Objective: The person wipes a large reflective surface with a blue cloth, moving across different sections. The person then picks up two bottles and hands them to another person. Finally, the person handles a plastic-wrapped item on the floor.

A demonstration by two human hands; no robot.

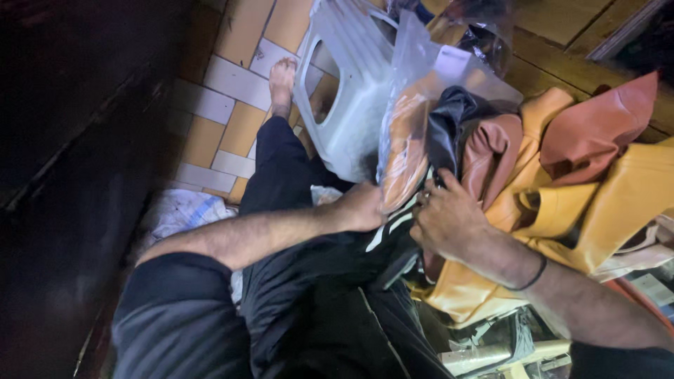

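— Hands first: what does each one have?

— The left hand [361, 207] is closed on the lower edge of a clear plastic bag [414, 105], its fingers hidden behind the film, pinching it so the bag hangs upright in front of the lap. The right hand [449, 217] is clenched too, fingers [439, 186] curled into a fold of black leather [449, 119] at the bag's side.

— Why both so close together?

— It looks like one hand steadies the soft bag while the other works the leather at its opening; a limp bag needs that kind of bracing (the film crumples wherever it isn't held). A tan piece [404, 154] already shows through the plastic.

— And the rest of the leather?

— Just to the right, a loose heap: yellow leather [618, 203] lowest, brown pieces [597, 126] on top, draped on the wooden table [554, 49], within arm's reach of the right hand.

— Anything near the feet?

— A white plastic stool [344, 91] lies tipped on the tiled floor [232, 105], beside a bare foot [282, 81].
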